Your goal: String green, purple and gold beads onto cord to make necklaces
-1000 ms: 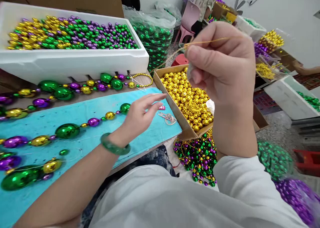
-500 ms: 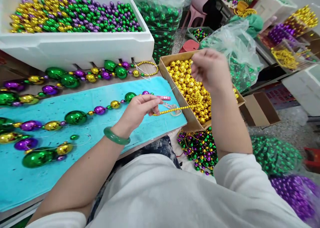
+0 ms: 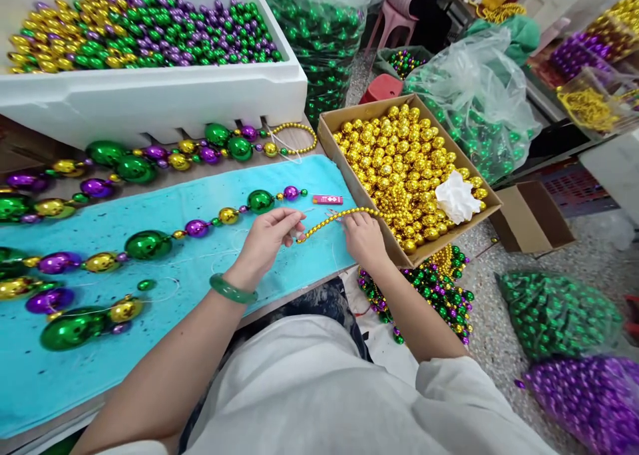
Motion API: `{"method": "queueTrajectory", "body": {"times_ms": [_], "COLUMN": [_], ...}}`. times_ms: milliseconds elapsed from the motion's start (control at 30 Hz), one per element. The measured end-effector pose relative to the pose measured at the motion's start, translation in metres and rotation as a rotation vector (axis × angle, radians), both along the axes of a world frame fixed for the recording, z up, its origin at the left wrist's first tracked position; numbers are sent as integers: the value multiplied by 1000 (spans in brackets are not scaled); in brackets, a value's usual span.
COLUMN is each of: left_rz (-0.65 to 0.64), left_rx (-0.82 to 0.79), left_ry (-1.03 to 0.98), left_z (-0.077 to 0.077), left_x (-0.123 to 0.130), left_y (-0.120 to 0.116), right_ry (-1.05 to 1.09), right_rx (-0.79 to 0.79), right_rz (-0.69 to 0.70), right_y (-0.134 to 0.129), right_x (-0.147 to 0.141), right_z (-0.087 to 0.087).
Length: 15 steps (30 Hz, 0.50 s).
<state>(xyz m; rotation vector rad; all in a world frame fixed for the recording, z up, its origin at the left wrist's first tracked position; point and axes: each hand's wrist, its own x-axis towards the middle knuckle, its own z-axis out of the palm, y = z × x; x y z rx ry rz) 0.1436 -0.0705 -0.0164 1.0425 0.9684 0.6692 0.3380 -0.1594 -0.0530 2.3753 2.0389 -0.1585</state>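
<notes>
My left hand [image 3: 273, 242], with a green bangle [image 3: 233, 289] at the wrist, pinches the end of a thin gold bead strand [image 3: 327, 221] over the blue cloth [image 3: 279, 279]. That strand arches right into the cardboard box of gold beads [image 3: 394, 155]. My right hand [image 3: 363, 237] is at the box's near left corner, its fingers bent down by the scissors [image 3: 335, 215], mostly hidden; its grip cannot be made out. A pink-red label [image 3: 327, 200] lies just beyond. Left of my hands runs a strand of large green, purple and gold beads [image 3: 148, 244].
A white foam box [image 3: 164, 92] of mixed beads stands at the back left. Crumpled white tissue [image 3: 456, 197] lies on the gold beads. Bead bundles [image 3: 439, 295] hang below the box; bagged green [image 3: 559, 312] and purple beads [image 3: 589, 398] sit on the floor at right.
My right hand has come down and left from above the gold beads to the cloth beside the scissors, uncovering the white tissue. My left hand has shifted slightly down and left, still pinching the gold strand.
</notes>
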Motion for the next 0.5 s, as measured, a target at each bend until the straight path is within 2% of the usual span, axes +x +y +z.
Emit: {"method": "queueTrajectory", "body": {"times_ms": [133,300,400,500], "left_rz": [-6,24,50,60], "left_rx": [-30,-68,-83,-89], "left_ry": [-5,-11,-22,-63], "left_z": [3,3,1,-2], "left_x": [-1,0,2,3], "left_y": [0,1,2,3], "right_ry": [-81,-12,202,647], "right_rx": [-96,-226,-238,-263], "right_rz": [-9,-59,-136,-196], "right_y": [16,17,3,-21], "right_x": [3,3,13,28], "right_z": [-10,7,23,35]}}
